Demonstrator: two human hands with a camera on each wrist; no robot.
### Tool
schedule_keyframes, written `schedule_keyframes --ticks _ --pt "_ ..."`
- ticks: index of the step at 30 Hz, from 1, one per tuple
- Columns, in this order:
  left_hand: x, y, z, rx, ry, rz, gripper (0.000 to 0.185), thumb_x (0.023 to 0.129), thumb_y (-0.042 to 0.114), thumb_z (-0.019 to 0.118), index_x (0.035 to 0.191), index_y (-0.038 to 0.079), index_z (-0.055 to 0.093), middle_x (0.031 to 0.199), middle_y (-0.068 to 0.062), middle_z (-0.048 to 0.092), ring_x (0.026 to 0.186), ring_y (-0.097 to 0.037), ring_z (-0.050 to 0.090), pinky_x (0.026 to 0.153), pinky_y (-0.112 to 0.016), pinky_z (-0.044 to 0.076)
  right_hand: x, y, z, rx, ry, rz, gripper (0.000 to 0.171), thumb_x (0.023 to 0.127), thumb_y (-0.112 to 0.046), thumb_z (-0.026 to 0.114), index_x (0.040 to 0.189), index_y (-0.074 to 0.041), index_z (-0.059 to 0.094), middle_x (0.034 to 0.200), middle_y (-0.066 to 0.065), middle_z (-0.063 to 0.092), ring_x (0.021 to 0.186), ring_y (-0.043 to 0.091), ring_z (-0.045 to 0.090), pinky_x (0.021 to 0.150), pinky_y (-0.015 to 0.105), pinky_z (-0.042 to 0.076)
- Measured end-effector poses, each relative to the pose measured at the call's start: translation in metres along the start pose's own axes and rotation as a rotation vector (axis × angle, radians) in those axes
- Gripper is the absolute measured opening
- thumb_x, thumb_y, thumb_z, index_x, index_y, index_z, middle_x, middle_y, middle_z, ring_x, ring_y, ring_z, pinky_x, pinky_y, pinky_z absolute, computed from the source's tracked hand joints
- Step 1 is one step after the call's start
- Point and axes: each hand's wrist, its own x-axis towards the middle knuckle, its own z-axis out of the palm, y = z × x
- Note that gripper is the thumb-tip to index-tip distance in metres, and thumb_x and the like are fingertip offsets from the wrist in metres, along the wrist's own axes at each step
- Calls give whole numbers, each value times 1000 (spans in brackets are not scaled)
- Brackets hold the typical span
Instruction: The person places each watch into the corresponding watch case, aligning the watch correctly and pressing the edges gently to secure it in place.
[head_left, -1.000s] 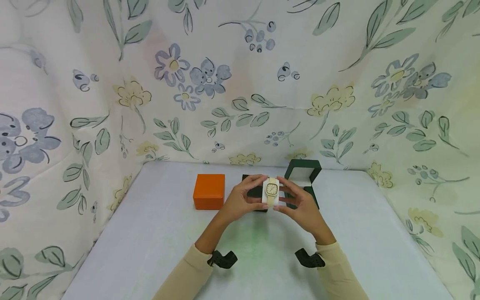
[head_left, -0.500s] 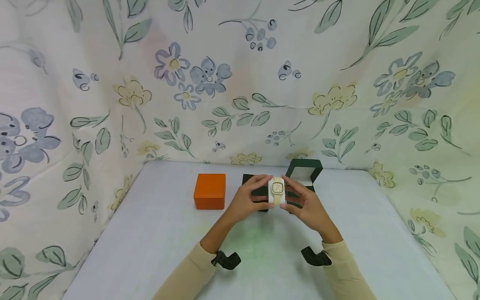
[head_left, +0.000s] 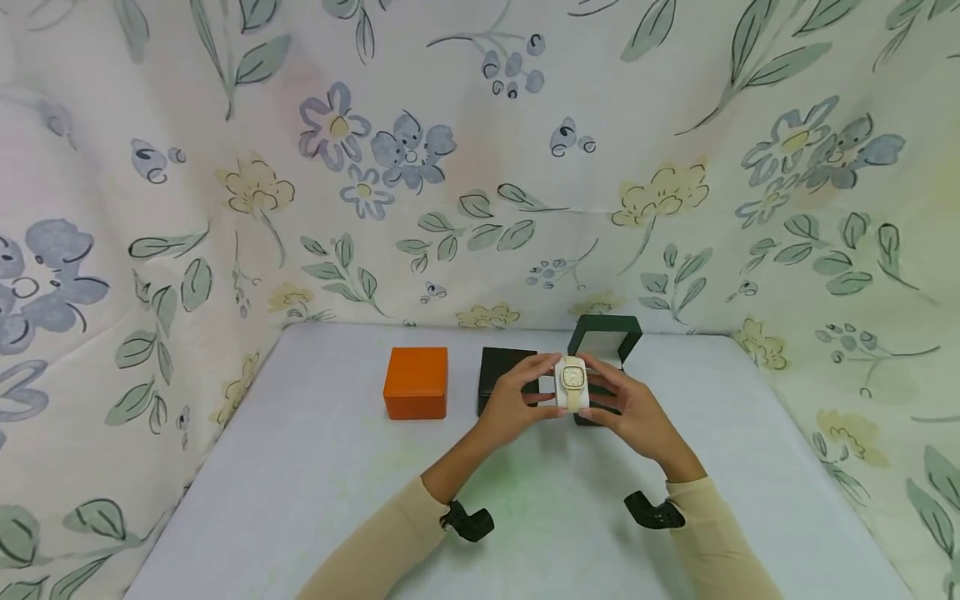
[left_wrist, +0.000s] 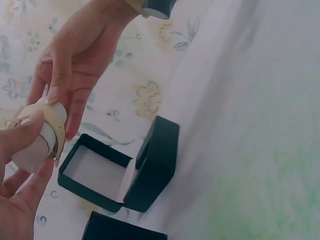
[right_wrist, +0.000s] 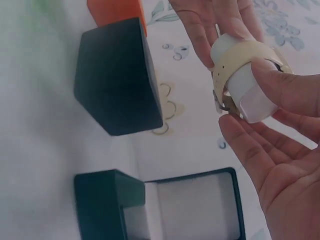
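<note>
Both hands are holding a cream watch wrapped around a white cushion, raised above the table just in front of the open green box. The left hand is pinching the cushion's left end between thumb and fingertips; from the left wrist view its thumb is lying across the strap. The right hand is gripping the opposite end, its thumb pressing on the cushion's end face and its fingers curving beneath. The watch face is pointing up toward the head camera.

Taking the watch as the center in the head view, the open green box is sitting at 1 o'clock, its lid standing upright and its pale lining showing. A closed black box is lying at 9 o'clock, partly behind the left hand, and a closed orange box is sitting farther out at 9 o'clock, apart from the black one. All 3 boxes are resting on the table near its far edge. A floral cloth is hanging behind and along both sides. Beige sleeves are covering both forearms.
</note>
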Motion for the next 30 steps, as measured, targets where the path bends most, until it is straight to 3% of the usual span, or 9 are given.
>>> schedule_keyframes --ticks 4,10,15,21,30 --pt "6 -4 8 -1 2 -12 79 81 -4 81 152 9 47 151 -6 46 132 -26 52 94 -29 56 -2 6 -6 -5 6 18 81 89 -2 77 158 -21 38 156 7 44 130 10 54 100 35 54" --pt "15 -9 20 30 -4 -39 80 82 -2 82 153 7 45 153 -6 44 135 -23 50 94 -24 55 -4 14 -15 10 7 53 80 90 -1 76 158 -11 36 156 11 43 134 30 51 97 27 54" --pt "19 -13 29 100 -15 -84 80 82 1 81 153 8 45 154 -6 44 138 -22 48 92 -20 54 -7 24 -21 1 -3 67 81 90 -1 76 159 -9 34 156 17 41 134 40 49 97 31 55" --pt "27 -18 38 181 -24 -84 79 84 2 81 154 6 43 154 -10 44 138 -23 48 92 -21 55 -7 34 -28 -34 -4 80 81 90 -1 76 158 -7 34 157 20 40 132 45 51 98 44 54" --pt "41 -27 47 179 -11 -117 78 84 0 81 152 4 44 153 -12 45 135 -21 50 91 -27 57 -4 50 -39 1 -13 96 80 89 4 74 157 -3 34 156 26 37 134 50 45 94 19 52"
